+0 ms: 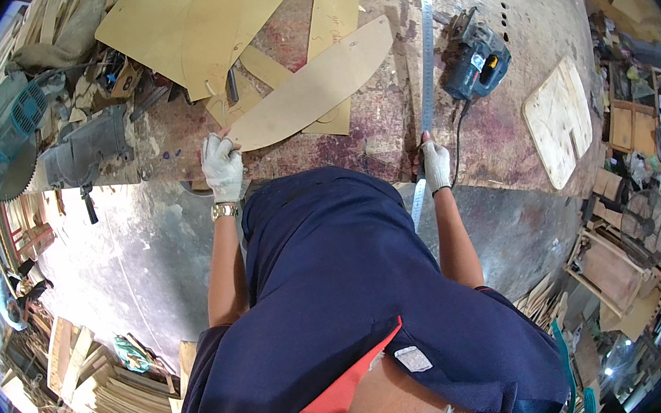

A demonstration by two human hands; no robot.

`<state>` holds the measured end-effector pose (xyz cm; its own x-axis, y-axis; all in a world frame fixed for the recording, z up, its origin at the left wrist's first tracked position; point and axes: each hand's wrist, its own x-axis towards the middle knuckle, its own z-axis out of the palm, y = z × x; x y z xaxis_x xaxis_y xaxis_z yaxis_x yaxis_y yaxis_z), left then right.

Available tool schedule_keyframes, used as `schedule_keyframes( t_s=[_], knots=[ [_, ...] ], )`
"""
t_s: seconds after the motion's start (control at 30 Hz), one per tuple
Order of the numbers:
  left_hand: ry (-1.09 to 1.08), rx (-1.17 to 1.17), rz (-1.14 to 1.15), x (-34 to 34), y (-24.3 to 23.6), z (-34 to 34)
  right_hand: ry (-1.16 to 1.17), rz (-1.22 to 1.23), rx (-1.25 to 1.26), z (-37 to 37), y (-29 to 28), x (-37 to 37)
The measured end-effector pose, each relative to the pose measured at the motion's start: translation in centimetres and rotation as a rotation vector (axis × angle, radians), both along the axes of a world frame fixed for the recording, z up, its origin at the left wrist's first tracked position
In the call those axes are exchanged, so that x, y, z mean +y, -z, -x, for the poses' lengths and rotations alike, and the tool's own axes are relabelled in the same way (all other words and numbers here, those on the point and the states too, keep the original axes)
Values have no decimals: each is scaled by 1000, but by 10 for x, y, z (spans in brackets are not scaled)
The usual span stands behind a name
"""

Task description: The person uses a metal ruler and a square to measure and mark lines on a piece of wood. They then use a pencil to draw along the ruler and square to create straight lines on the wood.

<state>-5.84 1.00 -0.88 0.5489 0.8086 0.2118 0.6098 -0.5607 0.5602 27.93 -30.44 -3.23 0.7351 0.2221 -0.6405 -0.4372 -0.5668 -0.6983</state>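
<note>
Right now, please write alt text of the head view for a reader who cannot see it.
A person's gloved left hand holds one end of a curved tan sheet over a stained workbench; the gloved right hand grips a metal ruler. A blue power tool and a pale board lie to the right.

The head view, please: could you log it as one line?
left hand: touching curved panel; right hand: holding metal ruler; jigsaw: right of ruler

A navy short-sleeved shirt (327, 248) bears a red flap (338, 404) and small white patch (413, 359). The left hand (222, 166) and right hand (437, 164) wear white gloves (227, 182), the left with a metal watch (224, 210).
</note>
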Motion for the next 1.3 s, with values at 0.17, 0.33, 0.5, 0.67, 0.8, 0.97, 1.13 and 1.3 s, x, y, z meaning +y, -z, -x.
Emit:
schedule_keyframes(
  t_s=[0.17, 0.33, 0.5, 0.67, 0.8, 0.97, 1.13, 1.3],
  knots=[
    [-99, -361, 697, 3, 21, 7, -32, 6, -12, -1, 4, -2],
    [-241, -324, 1098, 3, 20, 10, -50, -10, -61, -2, 10, -5],
    [-221, -129, 1011, 8, 33, 20, -29, -18, -33, 0, 2, -1],
    [-342, -188, 741, 11, 30, 14, -26, -1, -25, -1, 0, 1],
    [-420, -135, 660, 15, 11, 14, -16, 11, -18, 0, -2, 2],
    [-341, -177, 738, 11, 6, 20, -31, -5, -19, -2, 5, -4],
    [-277, -232, 744, 8, 31, 33, -38, 2, -16, -3, 7, -2],
    [-322, 245, 261, -1, 16, 28, -40, 8, -49, 3, 1, 0]
  ],
)
